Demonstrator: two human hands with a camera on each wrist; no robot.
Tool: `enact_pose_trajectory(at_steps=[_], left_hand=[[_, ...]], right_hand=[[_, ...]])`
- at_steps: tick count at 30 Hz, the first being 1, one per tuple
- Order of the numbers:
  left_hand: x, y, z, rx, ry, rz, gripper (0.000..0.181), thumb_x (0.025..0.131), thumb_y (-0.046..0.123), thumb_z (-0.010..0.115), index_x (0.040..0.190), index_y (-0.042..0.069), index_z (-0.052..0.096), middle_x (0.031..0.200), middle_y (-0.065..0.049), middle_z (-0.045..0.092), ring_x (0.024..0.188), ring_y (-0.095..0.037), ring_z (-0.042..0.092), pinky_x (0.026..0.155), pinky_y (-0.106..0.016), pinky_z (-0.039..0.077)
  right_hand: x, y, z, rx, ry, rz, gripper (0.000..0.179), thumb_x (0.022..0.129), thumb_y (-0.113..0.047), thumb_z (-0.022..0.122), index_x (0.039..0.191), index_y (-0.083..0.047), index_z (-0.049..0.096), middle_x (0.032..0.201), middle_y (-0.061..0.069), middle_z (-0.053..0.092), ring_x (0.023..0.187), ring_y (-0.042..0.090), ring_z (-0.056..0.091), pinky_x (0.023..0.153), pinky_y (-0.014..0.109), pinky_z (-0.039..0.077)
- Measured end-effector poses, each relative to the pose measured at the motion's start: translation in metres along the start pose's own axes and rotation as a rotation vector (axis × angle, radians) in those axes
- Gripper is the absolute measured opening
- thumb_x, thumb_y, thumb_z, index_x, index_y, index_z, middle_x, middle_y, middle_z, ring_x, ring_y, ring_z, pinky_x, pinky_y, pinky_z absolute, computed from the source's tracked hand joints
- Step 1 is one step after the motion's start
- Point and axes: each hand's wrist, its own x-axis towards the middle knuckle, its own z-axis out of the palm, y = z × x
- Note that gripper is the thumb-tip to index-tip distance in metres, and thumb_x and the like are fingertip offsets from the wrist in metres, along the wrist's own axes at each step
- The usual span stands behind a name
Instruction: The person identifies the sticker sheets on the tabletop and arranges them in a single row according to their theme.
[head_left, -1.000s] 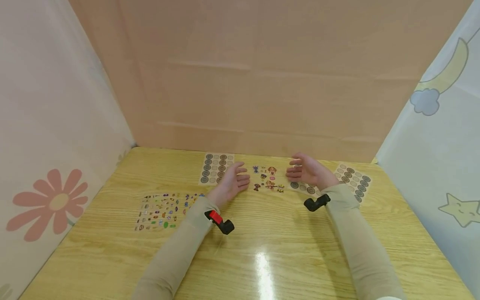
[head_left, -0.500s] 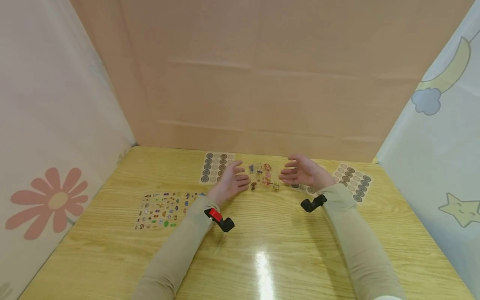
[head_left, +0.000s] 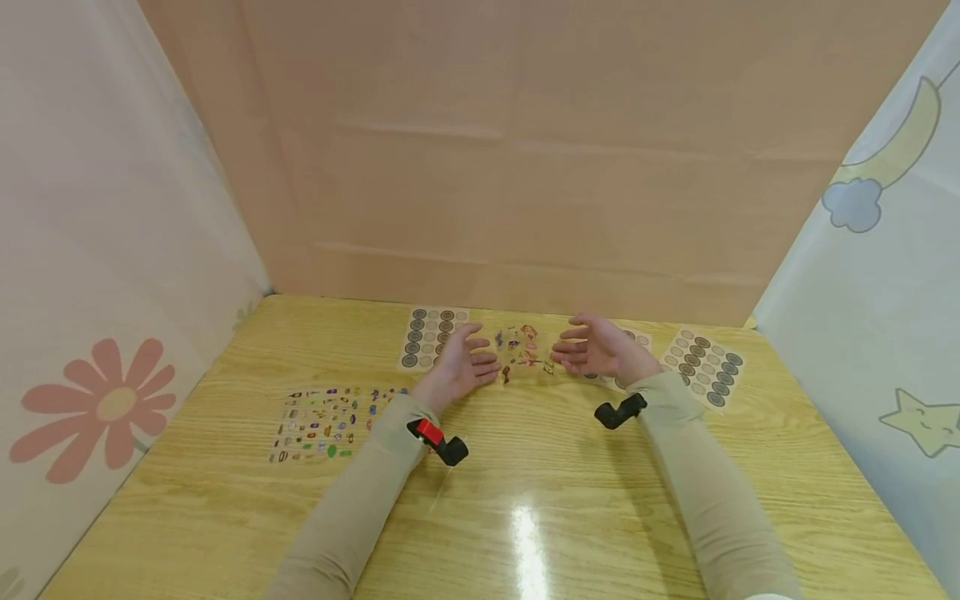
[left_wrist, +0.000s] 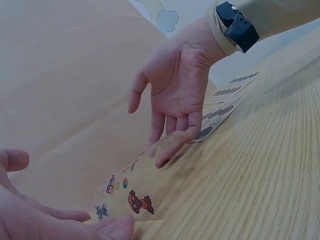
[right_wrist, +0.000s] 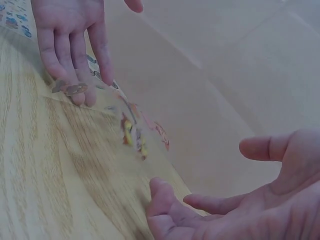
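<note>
A clear sticker sheet (head_left: 527,357) printed with cartoon puppies stands between my two hands near the back of the table, bowed upward in the middle. My left hand (head_left: 461,364) is at its left edge, fingers extended and palm turned inward. On the opposite side my right hand (head_left: 602,348) has its fingertips against the right edge, thumb apart. The sheet's bend shows in the left wrist view, where a brown puppy sticker (left_wrist: 140,202) faces the camera. In the right wrist view the left hand's fingers (right_wrist: 77,50) lie behind the transparent film. Neither hand pinches it.
Sheets of round grey and beige stickers lie at the back left (head_left: 431,333) and right (head_left: 703,367); another is partly behind the right hand. A clear sheet of many small stickers (head_left: 330,423) lies front left. Wall panels enclose the wooden table (head_left: 570,517).
My right hand has moved left, closer to the left hand. The puppy sticker sheet has shifted left and gone from flat to bowed. The left hand stays nearly still.
</note>
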Motion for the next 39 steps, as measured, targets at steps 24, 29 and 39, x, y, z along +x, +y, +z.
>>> enact_pose_trajectory(at_steps=[24, 29, 39], left_hand=[[-0.001, -0.003, -0.002, 0.039, -0.036, -0.014, 0.073, 0.096, 0.043, 0.043, 0.149, -0.002, 0.021, 0.147, -0.032, 0.024, 0.133, -0.044, 0.029, 0.111, -0.049, 0.026], [0.000, -0.004, -0.003, 0.041, -0.032, -0.022, 0.071, 0.097, 0.042, 0.041, 0.148, -0.002, 0.021, 0.146, -0.032, 0.026, 0.133, -0.043, 0.030, 0.110, -0.049, 0.027], [-0.010, -0.006, -0.007, 0.160, -0.113, 0.002, 0.054, 0.102, 0.024, 0.042, 0.146, -0.004, 0.027, 0.141, -0.030, 0.038, 0.129, -0.043, 0.039, 0.109, -0.048, 0.031]], right_hand=[[0.005, 0.014, 0.002, -0.171, 0.063, -0.117, 0.045, 0.101, -0.005, 0.045, 0.143, 0.003, 0.034, 0.104, 0.002, 0.064, 0.094, 0.013, 0.058, 0.080, 0.026, 0.044], [0.002, 0.013, 0.002, -0.179, 0.013, -0.121, 0.048, 0.102, -0.008, 0.045, 0.147, -0.001, 0.031, 0.120, 0.006, 0.064, 0.113, 0.018, 0.058, 0.098, 0.035, 0.040], [-0.014, 0.006, 0.012, -0.109, -0.070, -0.180, 0.049, 0.102, -0.007, 0.044, 0.148, 0.000, 0.026, 0.115, 0.005, 0.066, 0.109, 0.015, 0.061, 0.088, 0.028, 0.048]])
